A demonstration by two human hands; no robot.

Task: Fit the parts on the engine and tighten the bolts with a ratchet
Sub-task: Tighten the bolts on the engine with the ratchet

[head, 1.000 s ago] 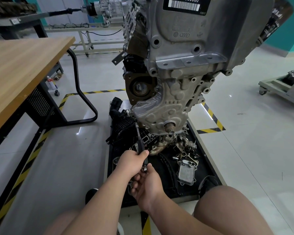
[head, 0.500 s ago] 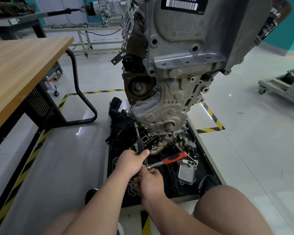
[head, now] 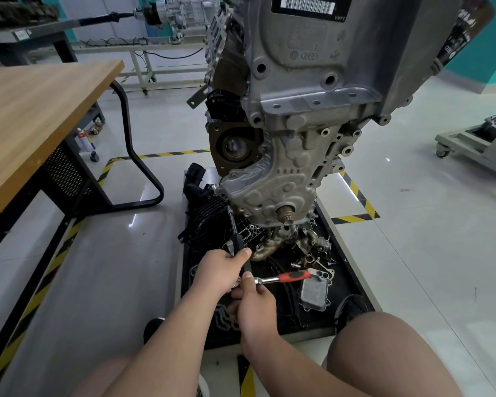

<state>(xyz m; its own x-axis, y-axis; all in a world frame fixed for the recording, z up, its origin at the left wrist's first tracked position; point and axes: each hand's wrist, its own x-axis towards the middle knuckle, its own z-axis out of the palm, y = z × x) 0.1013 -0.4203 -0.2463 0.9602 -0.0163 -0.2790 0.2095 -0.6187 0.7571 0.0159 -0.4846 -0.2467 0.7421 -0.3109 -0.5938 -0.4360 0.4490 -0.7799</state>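
- Engine (head: 298, 133), a large grey cast-metal block hung on a stand, is straight ahead of my hands and above them. Its lower cover is the face nearest me.
- The flat black tray (head: 348, 282) on the floor under the engine holds the loose parts:
  - a black ribbed plastic intake manifold (head: 204, 207) at the far left
  - a silver finned oil cooler (head: 314, 293) at the near right
  - a steel chain (head: 222, 320) by my wrists
  - small fittings I cannot identify
- The long black-and-steel extension bar (head: 234, 233) runs up and away from me. Its far tip meets the cover's lower left corner; I cannot tell whether it sits on a bolt.
- The red-handled steel ratchet (head: 292, 277) lies crosswise at the bar's near end, with its handle pointing right.
- My left hand (head: 216, 272) wraps the bar and is nearer the engine. My right hand (head: 254, 302) touches it from just behind and pinches the ratchet's head.
- I judge the coming move to be a swing of the handle about the bar's axis, so the bar must stay in line.
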